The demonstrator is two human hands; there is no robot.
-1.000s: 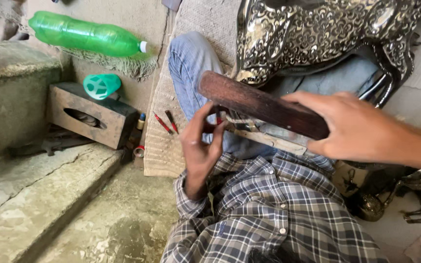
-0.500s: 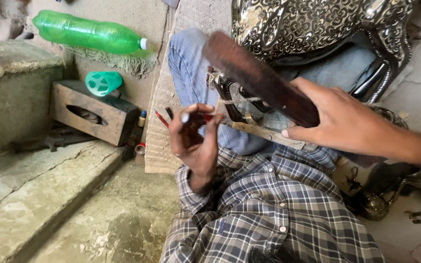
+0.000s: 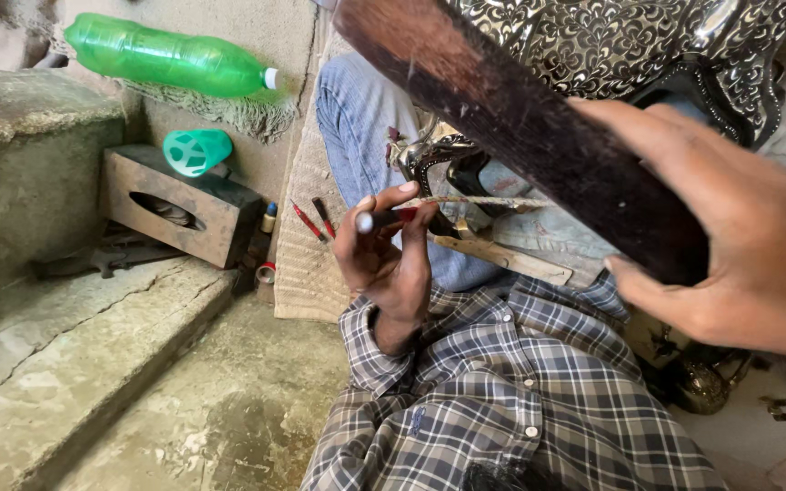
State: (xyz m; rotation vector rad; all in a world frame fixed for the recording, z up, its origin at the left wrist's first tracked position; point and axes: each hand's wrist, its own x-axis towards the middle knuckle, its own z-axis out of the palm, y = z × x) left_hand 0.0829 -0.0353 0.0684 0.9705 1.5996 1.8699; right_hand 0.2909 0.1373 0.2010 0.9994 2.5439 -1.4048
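Note:
My left hand [image 3: 386, 259] grips a small red-handled punch tool [image 3: 384, 218], its tip against a thin strip of ornamental metal [image 3: 475, 202] resting over my lap. My right hand [image 3: 730, 245] is closed around a long dark wooden block [image 3: 520, 118], raised diagonally above the strip and close to the camera. Behind it lies a large embossed silver-coloured metal piece [image 3: 629, 41] across my jeans-clad legs [image 3: 357, 118]. A flat wooden stick [image 3: 502, 259] lies on my lap below the strip.
A green plastic bottle [image 3: 170, 56] lies on a ledge at upper left. Below it sit a wooden box [image 3: 184, 205] with a teal cup [image 3: 195, 150], two red tools [image 3: 316, 218] on a woven mat [image 3: 307, 264], and small metal parts [image 3: 711, 386] at lower right. Concrete steps [image 3: 75, 355] fill the left.
My right hand has swung the wooden block upward and toward the camera. My left hand has moved right and lower, holding the punch at the metal strip.

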